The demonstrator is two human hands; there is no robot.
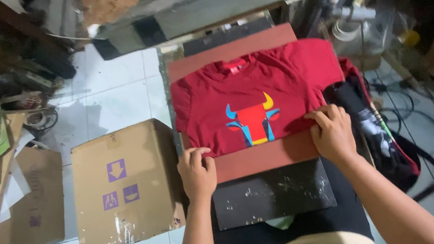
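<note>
— Where's the shirt?

— The red T-shirt lies flat, print side up, on the reddish-brown pad of the press in front of me, collar pointing away. The bull-head print in blue, red and yellow faces me, near the hem.

— And your 2 hands?

— My left hand sits at the shirt's lower left corner, fingers curled and pinching the hem. My right hand is at the lower right edge, fingers bent down onto the cloth, pressing it against the pad.

— What's around you?

— A dark, scuffed plate sits just below the pad. A cardboard box with purple symbols stands on the tiled floor to my left, more flattened cardboard beyond it.
</note>
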